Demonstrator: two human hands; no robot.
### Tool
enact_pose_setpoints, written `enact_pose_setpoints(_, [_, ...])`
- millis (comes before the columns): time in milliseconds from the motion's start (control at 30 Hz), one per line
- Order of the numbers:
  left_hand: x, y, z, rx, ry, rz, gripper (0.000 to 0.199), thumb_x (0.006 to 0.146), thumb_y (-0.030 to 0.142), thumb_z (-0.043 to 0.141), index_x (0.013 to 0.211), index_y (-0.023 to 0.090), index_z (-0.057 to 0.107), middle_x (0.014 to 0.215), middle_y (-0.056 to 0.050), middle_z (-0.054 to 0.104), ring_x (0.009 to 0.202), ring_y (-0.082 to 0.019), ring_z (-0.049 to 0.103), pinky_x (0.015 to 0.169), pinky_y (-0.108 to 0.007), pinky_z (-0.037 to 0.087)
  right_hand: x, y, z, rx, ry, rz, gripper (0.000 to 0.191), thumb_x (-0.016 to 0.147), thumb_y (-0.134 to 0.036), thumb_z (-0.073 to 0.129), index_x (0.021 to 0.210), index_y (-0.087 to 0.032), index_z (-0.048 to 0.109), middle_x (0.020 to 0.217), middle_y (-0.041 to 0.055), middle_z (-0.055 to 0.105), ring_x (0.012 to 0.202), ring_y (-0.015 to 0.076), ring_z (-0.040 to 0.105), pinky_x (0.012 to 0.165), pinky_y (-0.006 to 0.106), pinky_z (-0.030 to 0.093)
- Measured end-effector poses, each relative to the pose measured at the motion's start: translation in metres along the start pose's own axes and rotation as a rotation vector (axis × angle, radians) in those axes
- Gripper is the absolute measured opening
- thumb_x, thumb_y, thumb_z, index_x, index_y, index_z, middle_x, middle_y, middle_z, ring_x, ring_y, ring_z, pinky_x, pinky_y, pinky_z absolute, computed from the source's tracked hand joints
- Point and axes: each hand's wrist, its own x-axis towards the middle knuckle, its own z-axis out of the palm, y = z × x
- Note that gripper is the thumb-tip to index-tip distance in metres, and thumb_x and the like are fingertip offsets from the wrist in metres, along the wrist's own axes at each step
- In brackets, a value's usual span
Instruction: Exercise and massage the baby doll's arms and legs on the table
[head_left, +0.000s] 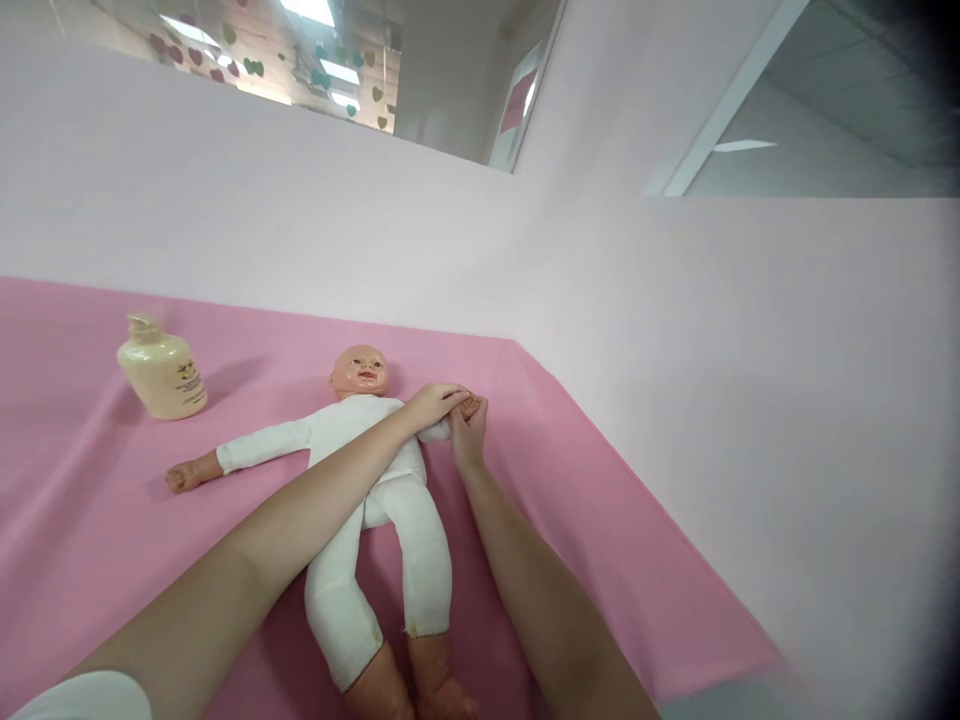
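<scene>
A baby doll point(367, 440) with a white cloth body and bare plastic head, hands and feet lies on its back on a pink sheet point(585, 520). Reaching across its chest, my left hand point(437, 404) has its fingers bent over the doll's hand on the right side of the picture. My right hand point(470, 436) is closed around that same doll hand from the other side. Only a bit of the doll's fingers shows between my hands. The doll's other arm stretches out to the left, touched by neither hand.
A pale yellow pump bottle point(166, 375) stands on the sheet to the left of the doll. White walls point(720, 400) rise behind and to the right of the pink surface. A window point(330, 70) with heart decorations is set in the back wall.
</scene>
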Motion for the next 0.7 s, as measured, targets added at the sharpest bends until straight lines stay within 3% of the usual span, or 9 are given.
enact_pose_setpoints(133, [-0.003, 0.004, 0.001, 0.040, 0.033, -0.053, 0.034, 0.094, 0.034, 0.045, 0.096, 0.017, 0.075, 0.075, -0.001, 0.070, 0.073, -0.015, 0.062, 0.076, -0.026, 0.049, 0.010, 0.005, -0.010, 0.007, 0.125, 0.053, 0.035, 0.077, -0.049, 0.070, 0.085, -0.023, 0.048, 0.074, -0.0066, 0.052, 0.069, 0.0113, 0.053, 0.067, 0.025, 0.046])
enact_pose_setpoints(300, [-0.016, 0.008, 0.003, 0.053, 0.100, -0.085, 0.032, 0.092, 0.029, 0.045, 0.092, 0.016, 0.074, 0.074, -0.001, 0.068, 0.070, -0.014, 0.060, 0.071, -0.025, 0.047, 0.029, 0.019, -0.019, 0.092, 0.235, 0.152, 0.025, 0.082, -0.042, 0.063, 0.083, -0.023, 0.047, 0.073, -0.0039, 0.060, 0.068, 0.0116, 0.060, 0.068, 0.025, 0.050])
enact_pose_setpoints(533, [-0.067, 0.012, -0.015, 0.080, 0.184, -0.049, 0.035, 0.094, 0.034, 0.042, 0.086, 0.016, 0.071, 0.086, -0.005, 0.072, 0.085, -0.018, 0.064, 0.082, -0.030, 0.050, 0.040, 0.035, -0.023, 0.153, 0.283, 0.239, 0.017, 0.084, -0.037, 0.056, 0.090, -0.023, 0.046, 0.076, -0.0003, 0.067, 0.061, 0.0127, 0.065, 0.062, 0.026, 0.053])
enact_pose_setpoints(700, [-0.117, 0.017, -0.032, 0.277, 0.106, 0.116, 0.031, 0.097, 0.033, 0.043, 0.094, 0.020, 0.071, 0.103, -0.008, 0.072, 0.104, -0.023, 0.062, 0.101, -0.040, 0.047, 0.043, 0.039, -0.028, 0.146, 0.272, 0.242, 0.024, 0.082, -0.043, 0.058, 0.090, -0.023, 0.046, 0.077, -0.0003, 0.067, 0.061, 0.0125, 0.065, 0.063, 0.027, 0.055])
